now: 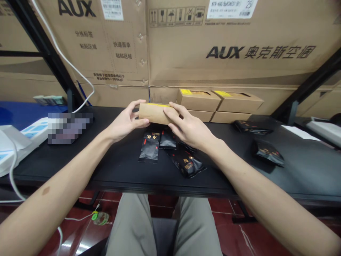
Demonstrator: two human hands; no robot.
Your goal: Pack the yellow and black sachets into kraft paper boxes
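A small brown cardboard box (154, 113) with a yellow strip on top is held up over the black desk. My left hand (126, 121) grips its left end, thumb in front and fingers behind. On the right end, my right hand (188, 126) is closed round it, fingers across the front and top. Below the box lie several black sachets with gold and red print: one upright sachet (149, 147), one beside it (167, 139) and a slanted one (188, 163) near my right wrist.
Brown boxes (198, 101) are stacked in twos at the back right. Further right lie black sachets (269, 152) and a white paper (299, 132). A blurred dark object (69, 128) and a white power strip (29, 137) are at left. Large cartons (226, 35) stand behind the desk (112, 170).
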